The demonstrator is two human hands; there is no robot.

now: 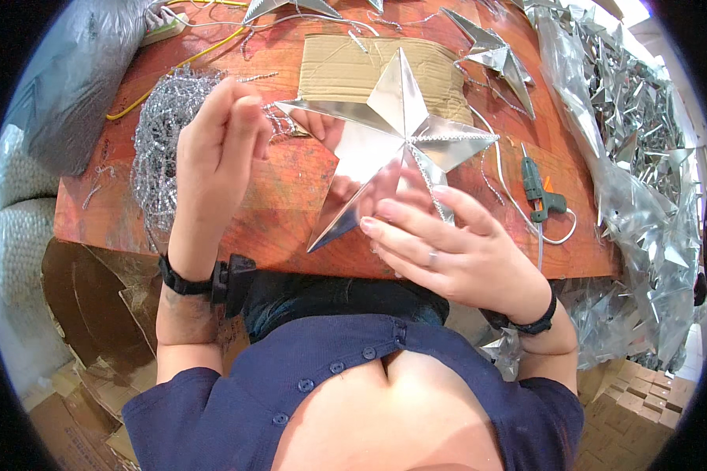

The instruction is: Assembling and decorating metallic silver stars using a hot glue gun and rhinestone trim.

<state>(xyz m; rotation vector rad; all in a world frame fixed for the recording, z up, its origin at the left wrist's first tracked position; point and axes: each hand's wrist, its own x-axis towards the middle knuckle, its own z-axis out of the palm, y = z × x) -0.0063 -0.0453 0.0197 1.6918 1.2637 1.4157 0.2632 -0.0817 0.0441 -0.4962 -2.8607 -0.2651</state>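
A mirror-silver five-pointed star with folded ridges stands over the middle of the table. Rows of silver beads run along two of its ridges. My right hand grips the star at its lower right point, fingers laid over the shiny surface. To the left of the star, my left hand is raised with fingers curled and pinched together; what they hold, if anything, I cannot make out. Beside and partly behind that hand lies a tangled heap of silver bead strands. A green glue gun lies right of the star.
Under the star lies a cardboard piece on the reddish wooden table. Another silver star is at the far right, near white cords. A clear plastic bag of silver stars lines the right edge. A yellow cable crosses far left.
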